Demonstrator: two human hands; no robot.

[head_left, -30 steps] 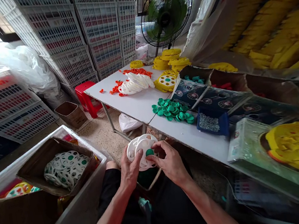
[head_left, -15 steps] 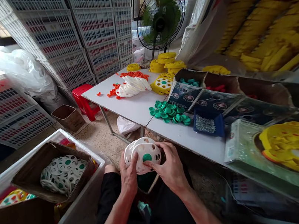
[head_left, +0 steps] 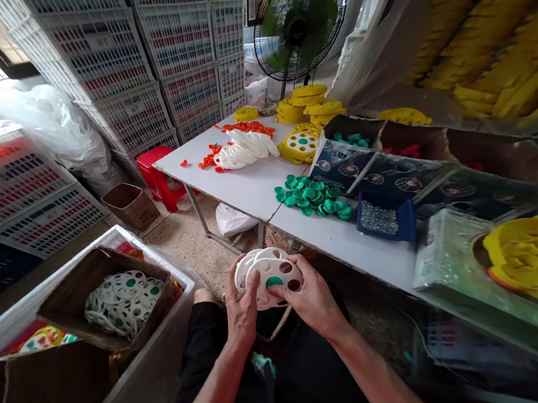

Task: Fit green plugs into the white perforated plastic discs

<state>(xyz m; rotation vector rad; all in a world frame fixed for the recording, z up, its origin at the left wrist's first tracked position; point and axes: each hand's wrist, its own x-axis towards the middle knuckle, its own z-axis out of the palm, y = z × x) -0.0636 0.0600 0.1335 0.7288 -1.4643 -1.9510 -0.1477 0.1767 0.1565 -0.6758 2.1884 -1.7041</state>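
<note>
Above my lap, my left hand (head_left: 242, 306) is closed around the left side of several stacked white plastic discs with round holes. My right hand (head_left: 314, 299) grips the front white disc (head_left: 283, 268) from the right, its thumb pressing by the green cap (head_left: 274, 283) at the disc's centre. Part of the stack behind is covered by the front disc and my fingers. Beyond my hands, a heap of green caps (head_left: 308, 194) lies on the white table (head_left: 243, 198), beside a blue tray (head_left: 406, 221) of small metal screws.
At left, a cardboard box (head_left: 68, 312) of white discs with green centres sits over a white foam box (head_left: 188, 287). Orange pieces (head_left: 250, 127), white discs (head_left: 245, 148) and yellow round parts (head_left: 290, 111) lie farther back. A fan (head_left: 298, 29) and a red stool (head_left: 158, 161) stand behind.
The whole scene has shifted slightly as my head turned. The front disc sits turned a little in my hands, and my right thumb remains at the green cap.
</note>
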